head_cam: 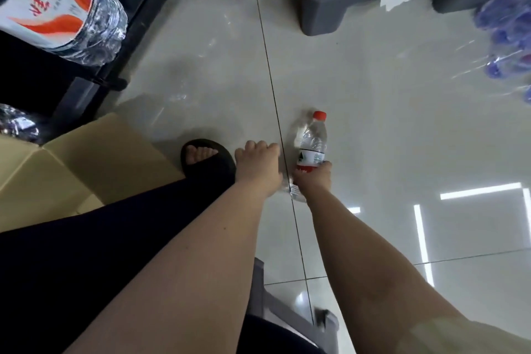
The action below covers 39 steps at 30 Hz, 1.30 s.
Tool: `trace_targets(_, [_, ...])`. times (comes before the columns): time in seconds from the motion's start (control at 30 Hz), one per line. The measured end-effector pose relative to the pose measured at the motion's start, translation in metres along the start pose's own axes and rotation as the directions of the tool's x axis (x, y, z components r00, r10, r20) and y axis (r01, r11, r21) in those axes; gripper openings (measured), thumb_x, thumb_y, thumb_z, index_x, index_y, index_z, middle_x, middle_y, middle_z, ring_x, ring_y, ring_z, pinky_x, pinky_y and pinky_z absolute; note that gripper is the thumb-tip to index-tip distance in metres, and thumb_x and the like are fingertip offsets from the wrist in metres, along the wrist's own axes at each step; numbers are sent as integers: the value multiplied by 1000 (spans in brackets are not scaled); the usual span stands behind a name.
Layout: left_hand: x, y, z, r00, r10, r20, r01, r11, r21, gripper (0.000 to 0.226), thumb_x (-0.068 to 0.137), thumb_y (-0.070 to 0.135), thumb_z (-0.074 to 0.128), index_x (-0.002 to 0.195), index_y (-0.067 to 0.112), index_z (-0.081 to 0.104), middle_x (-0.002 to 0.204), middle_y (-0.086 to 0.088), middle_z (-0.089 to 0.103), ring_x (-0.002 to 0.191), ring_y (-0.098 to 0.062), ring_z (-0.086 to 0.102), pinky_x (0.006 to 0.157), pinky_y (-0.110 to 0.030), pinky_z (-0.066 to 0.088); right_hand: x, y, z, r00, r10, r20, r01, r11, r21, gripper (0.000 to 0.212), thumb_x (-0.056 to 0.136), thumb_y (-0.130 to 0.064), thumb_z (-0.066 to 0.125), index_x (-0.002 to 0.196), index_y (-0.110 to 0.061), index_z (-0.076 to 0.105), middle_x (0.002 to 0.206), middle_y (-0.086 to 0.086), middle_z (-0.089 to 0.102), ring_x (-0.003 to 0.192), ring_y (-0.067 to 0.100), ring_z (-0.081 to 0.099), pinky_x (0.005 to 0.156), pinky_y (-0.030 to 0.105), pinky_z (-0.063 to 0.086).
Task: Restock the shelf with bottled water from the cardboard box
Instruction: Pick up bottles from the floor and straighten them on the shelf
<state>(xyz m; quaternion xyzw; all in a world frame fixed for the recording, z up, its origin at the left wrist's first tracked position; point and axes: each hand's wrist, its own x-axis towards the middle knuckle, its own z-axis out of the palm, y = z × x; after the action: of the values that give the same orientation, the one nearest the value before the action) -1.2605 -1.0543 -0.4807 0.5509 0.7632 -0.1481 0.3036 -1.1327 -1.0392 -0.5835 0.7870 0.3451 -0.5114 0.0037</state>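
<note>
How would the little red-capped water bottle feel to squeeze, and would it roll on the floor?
The bottle looks like thin clear plastic, so it probably dents a little when squeezed. Being round, it would likely roll if laid on the glossy tile floor.

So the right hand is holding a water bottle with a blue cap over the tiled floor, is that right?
Not quite: the head view shows the cap is red, not blue. The right hand does hold the bottle over the tiled floor.
</note>
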Motion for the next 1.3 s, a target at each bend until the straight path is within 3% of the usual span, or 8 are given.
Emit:
trace_targets(0.1, [-2,-2,-7,1000,-18,-16,17,1000,-10,36,86,28,59,121,22,53,122,-4,55,116,-29,44,94,-42,36,-11,-3,-18,994,-10,111,-11,981,191,48,72,-14,76,111,-13,49,95,6,65,77,22,66,60,33,55])
trace_targets(0.23, [-11,-1,-26,997,-23,-78,22,1000,-12,34,86,25,58,120,22,53,123,-4,54,117,-29,43,95,-41,34,-35,-16,-46,944,-183,275,80,934,349,39,73,-9,76,109,-8,61,95,12,70,81,29,68,72,43,58])
trace_targets(0.33, [-26,3,-47,988,-41,-151,38,999,-21,32,86,20,56,118,19,53,121,-5,53,117,-30,43,94,-41,33,-62,-37,-71,861,-351,367,160,873,461,27,75,-5,70,102,-8,65,88,12,70,80,28,68,72,41,57])
trace_targets(0.5, [-66,10,-88,944,-108,-311,84,992,-90,35,83,16,56,118,20,53,118,-5,53,114,-29,43,96,-42,32,-117,-80,-106,780,-525,340,330,807,490,34,75,-6,71,106,-15,60,91,6,68,82,23,67,72,36,55])
trace_targets(0.77, [-159,-15,-183,807,-79,-585,65,997,-45,40,86,25,57,125,21,52,126,-4,52,118,-28,42,100,-42,31,-228,-141,-134,564,-756,333,621,654,433,62,63,-16,74,122,-17,57,108,8,71,97,24,69,83,36,55])
trace_targets(0.87, [-202,-40,-215,729,-122,-673,116,992,-54,45,84,25,61,128,19,50,126,-5,53,119,-28,42,103,-44,32,-281,-162,-130,472,-816,335,690,578,435,55,69,-8,78,119,-16,55,103,5,70,92,19,68,79,31,54])
trace_targets(1.0, [-264,-79,-252,633,-181,-752,214,975,-54,42,84,21,58,125,19,50,126,-6,52,121,-29,40,103,-45,28,-352,-186,-114,331,-880,342,772,461,437,60,58,-21,80,114,-23,58,107,6,71,99,23,68,88,38,55])
trace_targets(1.3, [-392,-180,-303,407,-259,-876,361,926,-106,39,85,27,56,123,17,50,121,-8,52,113,-33,44,97,-45,30,-502,-224,-66,19,-884,468,838,269,475,66,63,-17,84,123,-21,56,111,5,72,103,21,69,91,39,54])
